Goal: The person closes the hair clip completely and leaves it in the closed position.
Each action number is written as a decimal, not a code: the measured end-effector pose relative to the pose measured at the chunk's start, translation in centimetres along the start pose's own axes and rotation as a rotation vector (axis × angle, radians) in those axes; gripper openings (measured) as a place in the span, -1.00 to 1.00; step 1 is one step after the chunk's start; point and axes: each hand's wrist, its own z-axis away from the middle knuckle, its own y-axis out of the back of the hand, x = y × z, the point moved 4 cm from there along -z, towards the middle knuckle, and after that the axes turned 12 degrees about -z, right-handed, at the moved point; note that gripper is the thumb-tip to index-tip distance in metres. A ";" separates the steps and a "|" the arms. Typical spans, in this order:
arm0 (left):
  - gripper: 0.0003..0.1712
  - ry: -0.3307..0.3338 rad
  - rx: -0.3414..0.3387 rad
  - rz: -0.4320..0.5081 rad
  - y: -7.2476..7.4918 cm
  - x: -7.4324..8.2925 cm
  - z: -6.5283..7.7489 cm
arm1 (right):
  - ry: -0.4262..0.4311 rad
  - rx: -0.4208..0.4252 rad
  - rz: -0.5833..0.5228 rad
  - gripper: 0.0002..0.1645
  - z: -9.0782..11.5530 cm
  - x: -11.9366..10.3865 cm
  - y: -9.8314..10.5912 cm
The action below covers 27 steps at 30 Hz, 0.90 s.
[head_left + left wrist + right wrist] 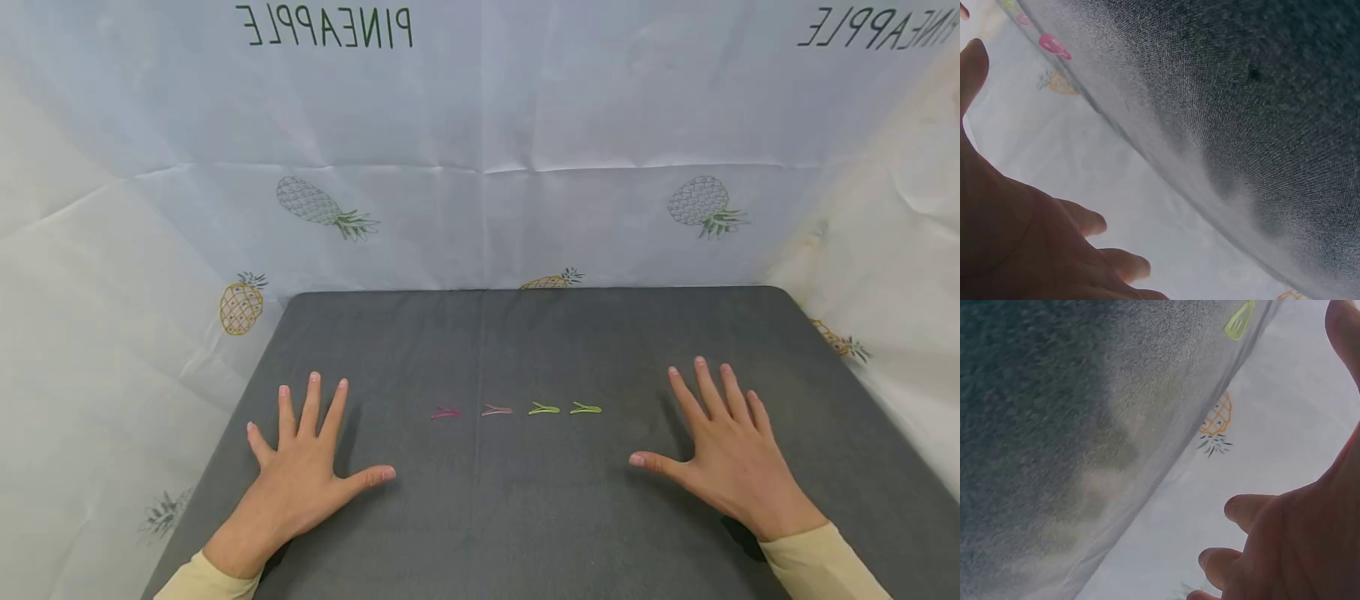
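Observation:
A row of small snap hair clips lies across the middle of the dark grey table (pixel 480 508). From left to right come a dark pink clip (pixel 447 412), a light pink clip (pixel 497 410), a yellow-green clip (pixel 543 408) and another yellow-green clip (pixel 586 408). My left hand (pixel 296 483) is left of the row, palm down, fingers spread and holding nothing. On the other side my right hand (pixel 738 462) is spread the same way, also holding nothing. The left wrist view shows the dark pink clip (pixel 1054 46); the right wrist view shows a yellow-green clip (pixel 1239 322).
White cloth (pixel 592 108) printed with pineapples and lettering hangs behind the table's far edge. More of this cloth (pixel 90 333) runs along the left side, and a further stretch (pixel 922 350) along the right. The tabletop has rounded far corners.

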 end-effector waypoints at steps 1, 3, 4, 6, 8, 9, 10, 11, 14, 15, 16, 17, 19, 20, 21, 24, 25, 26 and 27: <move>0.54 0.002 0.001 -0.001 0.1 -0.1 0.1 | 0.004 -0.004 -0.003 0.58 -0.2 -0.3 0.0; 0.54 0.004 0.005 0.002 0.2 -0.2 0.1 | 0.014 -0.011 -0.009 0.58 -0.5 -1.0 -0.1; 0.54 0.004 0.007 0.003 0.2 -0.2 0.2 | 0.022 -0.011 -0.015 0.58 -0.7 -1.3 -0.2; 0.54 0.003 0.012 0.009 0.4 -0.1 0.2 | 0.039 -0.009 -0.023 0.57 -1.2 -2.1 -0.4; 0.53 -0.001 0.017 0.013 0.5 0.1 0.2 | 0.054 -0.016 -0.032 0.57 -1.7 -3.1 -0.6; 0.53 -0.002 0.018 0.014 0.5 0.2 0.1 | 0.061 -0.021 -0.036 0.57 -2.1 -3.6 -0.8; 0.53 -0.003 0.019 0.014 0.5 0.3 0.1 | 0.068 -0.028 -0.037 0.57 -2.4 -4.1 -1.0; 0.53 -0.004 0.019 0.015 0.5 0.4 0.1 | 0.074 -0.038 -0.039 0.57 -2.7 -4.7 -1.1; 0.53 -0.015 0.022 0.016 0.5 1.0 -0.3 | 0.107 -0.058 -0.039 0.55 -3.7 -6.7 -1.8; 0.53 -0.020 0.023 0.015 0.5 1.2 -0.4 | 0.124 -0.061 -0.036 0.54 -4.1 -7.5 -2.0; 0.54 -0.027 0.025 0.016 0.5 1.5 -0.7 | 0.143 -0.063 -0.036 0.53 -4.4 -8.3 -2.3; 0.54 -0.037 0.029 0.021 0.5 1.8 -0.9 | 0.162 -0.067 -0.037 0.52 -4.8 -9.1 -2.6; 0.55 -0.060 0.033 0.026 0.6 2.6 -1.4 | 0.200 -0.070 -0.039 0.50 -5.5 -10.7 -3.3; 0.55 -0.070 0.037 0.029 0.6 3.0 -1.7 | 0.217 -0.072 -0.044 0.49 -5.9 -11.6 -3.7; 0.55 -0.082 0.042 0.032 0.6 3.4 -1.9 | 0.233 -0.074 -0.050 0.49 -6.2 -12.4 -4.1; 0.54 -0.116 0.056 0.044 0.6 4.6 -2.6 | 0.278 -0.072 -0.068 0.47 -7.3 -15.0 -5.1; 0.53 -0.126 0.059 0.046 0.6 4.9 -2.8 | 0.295 -0.072 -0.071 0.47 -7.6 -15.8 -5.4; 0.52 -0.135 0.062 0.046 0.6 5.1 -3.0 | 0.312 -0.073 -0.072 0.46 -7.8 -16.6 -5.7; 0.51 -0.147 0.062 0.046 0.6 5.3 -3.1 | 0.329 -0.075 -0.069 0.45 -8.1 -17.3 -6.0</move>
